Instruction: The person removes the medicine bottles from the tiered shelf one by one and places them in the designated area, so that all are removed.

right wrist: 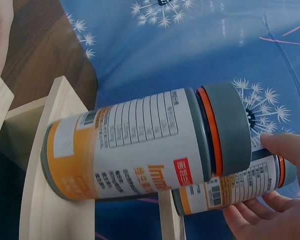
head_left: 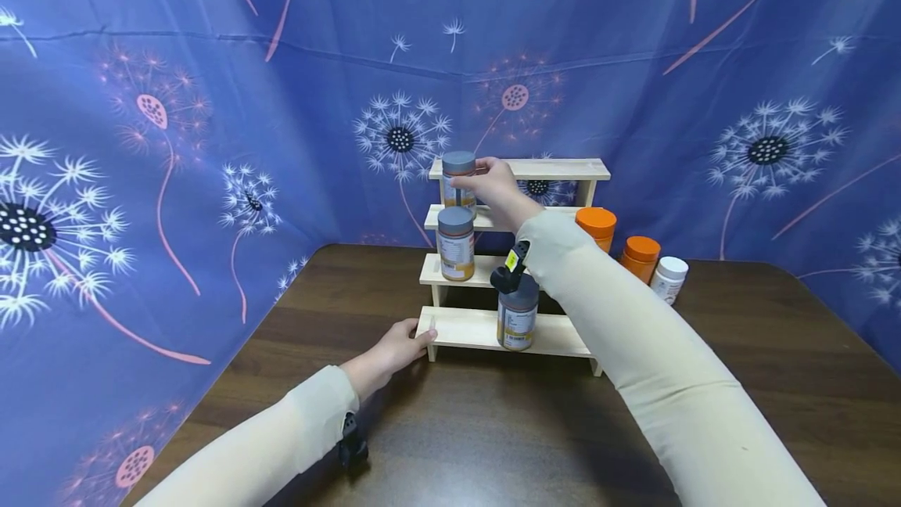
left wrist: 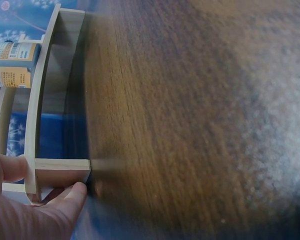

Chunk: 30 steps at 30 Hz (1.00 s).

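L arm low, forearm angled in from bottom left, cream sleeve to wrist. L hand [head_left: 394,350] flat-ish, fingers [left wrist: 72,197] straight, thumb out. R arm stretched fwd & up, sleeve to wrist, black cam on wrist. R hand [head_left: 496,190] raised, fingers [right wrist: 285,147] curled in a grip.

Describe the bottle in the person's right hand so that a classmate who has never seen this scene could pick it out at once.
Find the stepped wooden rack on the dark table. On its third step from the bottom stands a grey-lidded bottle, gripped by the right hand. It is the highest grey-lidded bottle; the other two stand on lower steps, untouched.
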Available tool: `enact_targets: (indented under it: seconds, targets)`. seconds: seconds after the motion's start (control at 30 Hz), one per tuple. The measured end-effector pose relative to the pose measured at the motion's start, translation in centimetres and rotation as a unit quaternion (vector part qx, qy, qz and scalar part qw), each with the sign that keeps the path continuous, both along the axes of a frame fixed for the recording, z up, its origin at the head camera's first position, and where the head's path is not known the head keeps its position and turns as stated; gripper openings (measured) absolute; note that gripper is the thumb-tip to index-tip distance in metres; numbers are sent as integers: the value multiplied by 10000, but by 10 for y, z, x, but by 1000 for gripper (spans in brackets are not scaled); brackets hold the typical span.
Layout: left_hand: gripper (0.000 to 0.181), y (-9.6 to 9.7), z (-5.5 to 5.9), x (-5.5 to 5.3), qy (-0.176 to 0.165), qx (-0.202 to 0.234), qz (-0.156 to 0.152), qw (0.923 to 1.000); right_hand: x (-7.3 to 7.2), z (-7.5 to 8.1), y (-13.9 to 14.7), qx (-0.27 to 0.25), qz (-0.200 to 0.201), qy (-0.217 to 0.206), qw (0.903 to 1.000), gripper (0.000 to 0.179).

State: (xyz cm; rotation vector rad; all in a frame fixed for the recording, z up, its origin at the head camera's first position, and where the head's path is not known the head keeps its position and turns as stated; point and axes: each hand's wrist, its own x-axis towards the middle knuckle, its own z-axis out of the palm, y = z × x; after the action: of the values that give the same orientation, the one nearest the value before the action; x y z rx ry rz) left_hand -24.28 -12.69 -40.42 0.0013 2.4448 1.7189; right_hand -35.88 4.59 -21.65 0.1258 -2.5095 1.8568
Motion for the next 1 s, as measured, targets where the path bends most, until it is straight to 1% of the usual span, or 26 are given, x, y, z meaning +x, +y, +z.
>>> enact_targets:
  seconds: [0.17,0.43,0.53,0.63,0.77,1.0]
  targets:
    - [39,0,1,0,-37,0,3,10000,0,-2,-4,-92,-31,7,10000,64]
    - [40,-1,2,0,-75,3,-55,10000,1,-5,-4,-37,42,307,9995,64]
    - [40,-1,3,0,-89,-16,-111,9999,-1,-7,-2,-81,97,344,9993,62]
    - [41,0,4,1,-102,6,-151,9998,-1,-8,-1,-257,136,233,9993,61]
    - [41,-1,3,2,-118,91,-132,9998,1,-7,-2,-558,134,46,9983,64]
    - [41,-1,2,2,-127,84,-107,9998,3,-6,-4,-761,56,-154,9970,67]
